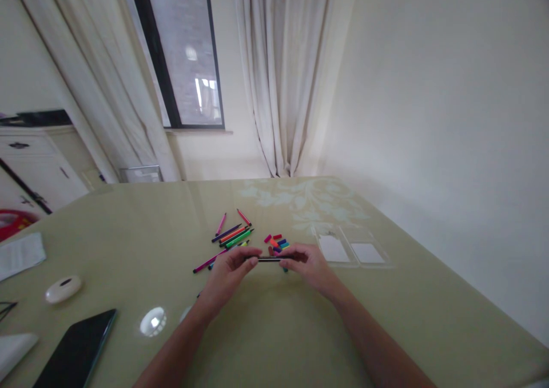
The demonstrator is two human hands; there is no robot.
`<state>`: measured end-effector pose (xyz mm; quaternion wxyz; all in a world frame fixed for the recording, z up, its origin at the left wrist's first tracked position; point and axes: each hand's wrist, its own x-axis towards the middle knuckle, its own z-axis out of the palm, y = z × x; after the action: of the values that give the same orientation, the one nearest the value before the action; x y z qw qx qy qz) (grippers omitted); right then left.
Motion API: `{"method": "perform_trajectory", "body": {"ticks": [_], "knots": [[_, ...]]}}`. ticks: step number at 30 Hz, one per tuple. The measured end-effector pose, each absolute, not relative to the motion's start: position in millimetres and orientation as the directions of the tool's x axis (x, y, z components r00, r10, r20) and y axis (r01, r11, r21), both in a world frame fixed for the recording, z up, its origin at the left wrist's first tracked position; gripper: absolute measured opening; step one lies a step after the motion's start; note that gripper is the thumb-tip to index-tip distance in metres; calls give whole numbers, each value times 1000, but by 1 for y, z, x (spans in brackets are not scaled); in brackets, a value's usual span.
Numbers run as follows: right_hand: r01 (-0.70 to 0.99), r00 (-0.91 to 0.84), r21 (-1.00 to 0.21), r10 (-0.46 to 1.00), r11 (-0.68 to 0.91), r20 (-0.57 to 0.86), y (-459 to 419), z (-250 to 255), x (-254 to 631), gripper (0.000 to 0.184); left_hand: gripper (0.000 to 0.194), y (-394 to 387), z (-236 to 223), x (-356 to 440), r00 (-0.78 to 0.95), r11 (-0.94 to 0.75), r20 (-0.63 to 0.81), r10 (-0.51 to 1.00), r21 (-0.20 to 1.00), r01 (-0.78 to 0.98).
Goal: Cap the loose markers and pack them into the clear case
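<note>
A dark felt-tip pen lies level between my two hands, above the table. My left hand pinches its left end, and my right hand has the right end between thumb and fingers. Just behind my left hand is a loose group of coloured felt-tip pens, most without caps. Behind my right hand sits a small heap of coloured pen caps, partly hidden by the fingers. Whether the held pen has its cap on is covered by my hands.
To the right lies a clear plastic case, opened flat. At the left are a tablet or phone, a white mouse and some paper. The table meets the wall on the right.
</note>
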<state>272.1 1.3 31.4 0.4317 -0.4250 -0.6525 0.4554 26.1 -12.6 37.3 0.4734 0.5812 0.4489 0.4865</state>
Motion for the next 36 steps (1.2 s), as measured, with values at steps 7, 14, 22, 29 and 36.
{"method": "perform_trajectory", "body": {"ticks": [7, 14, 22, 29, 36], "knots": [[454, -440, -815, 886, 359, 145, -4, 46, 287, 16, 35, 5, 37, -19, -245, -118, 262, 933, 869, 482], [623, -538, -660, 842, 419, 26, -11, 49, 292, 10, 23, -9, 36, -8, 28, -134, 246, 969, 426, 895], [651, -418, -643, 897, 404, 142, -4, 40, 288, 17, 24, -17, 38, -1, 69, -96, 133, 989, 203, 974], [808, -410, -311, 857, 500, 314, 8, 27, 250, 24, 19, -17, 27, 15, 195, -234, 184, 963, 222, 947], [838, -447, -182, 839, 514, 310, 13, 22, 245, 20, 20, -6, 12, 23, 161, -253, 312, 936, 285, 924]]}}
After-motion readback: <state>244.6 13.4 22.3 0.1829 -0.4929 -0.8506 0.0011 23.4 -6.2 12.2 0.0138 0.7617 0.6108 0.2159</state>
